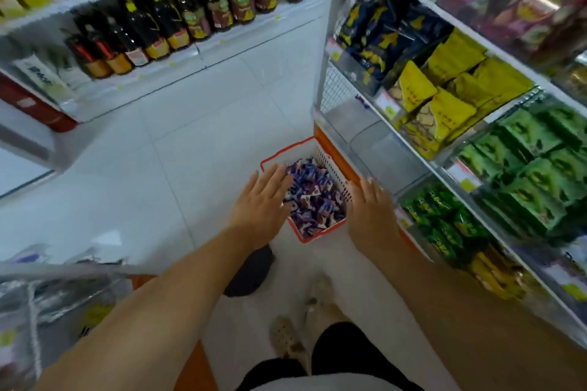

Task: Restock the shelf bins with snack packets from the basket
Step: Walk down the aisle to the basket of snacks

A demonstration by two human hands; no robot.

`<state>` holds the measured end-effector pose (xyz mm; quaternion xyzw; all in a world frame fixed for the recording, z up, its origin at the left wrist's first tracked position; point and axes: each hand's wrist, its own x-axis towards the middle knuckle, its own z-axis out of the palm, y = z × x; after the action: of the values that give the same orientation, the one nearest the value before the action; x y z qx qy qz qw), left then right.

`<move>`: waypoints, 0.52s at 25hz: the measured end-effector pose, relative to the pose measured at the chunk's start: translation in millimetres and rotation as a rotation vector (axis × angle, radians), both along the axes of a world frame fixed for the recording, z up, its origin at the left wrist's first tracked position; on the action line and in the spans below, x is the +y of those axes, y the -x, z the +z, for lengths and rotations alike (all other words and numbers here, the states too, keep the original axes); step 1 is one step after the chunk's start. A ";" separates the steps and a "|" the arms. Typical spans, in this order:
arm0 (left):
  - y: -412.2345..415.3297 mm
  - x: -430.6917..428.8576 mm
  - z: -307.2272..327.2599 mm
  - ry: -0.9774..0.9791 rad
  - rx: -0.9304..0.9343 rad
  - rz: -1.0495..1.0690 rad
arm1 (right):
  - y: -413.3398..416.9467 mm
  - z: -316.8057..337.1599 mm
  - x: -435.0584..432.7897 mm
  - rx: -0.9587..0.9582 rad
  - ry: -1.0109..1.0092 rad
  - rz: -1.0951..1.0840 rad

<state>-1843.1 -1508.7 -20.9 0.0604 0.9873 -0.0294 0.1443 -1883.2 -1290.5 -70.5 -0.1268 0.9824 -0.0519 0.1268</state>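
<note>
Basket of purple packets on the floor at the shelf foot; both hands over it, nothing picked up yet.

The snack packets (313,197) fill the red-rimmed basket (287,149), which sits on the floor tiles (190,136) against the base of the shelf (320,73) on the right. The left hand (262,200) is flat with fingers straight over the left rim and the packets. The right hand (371,209) is spread at the right wall. Neither hand grasps anything, and contact is unclear. Judgement: close both hands inward on a modest top handful so none spill, then lift to the clear bins (378,140) just above.
</note>
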 end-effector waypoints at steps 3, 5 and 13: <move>67.2 -1.8 -10.0 -0.023 0.000 -0.069 | 43.0 -9.1 -2.4 -0.042 -0.010 -0.127; 106.1 3.3 -13.7 -0.028 0.008 -0.113 | 70.9 -14.4 -3.5 -0.060 0.004 -0.163; 209.0 23.0 -15.8 0.030 -0.018 -0.368 | 131.1 -14.1 9.4 -0.125 0.008 -0.274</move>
<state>-2052.1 -1485.8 -36.8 0.2380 0.9577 -0.0695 0.1463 -2014.3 -1281.1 -84.6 0.0117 0.9805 -0.0803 0.1792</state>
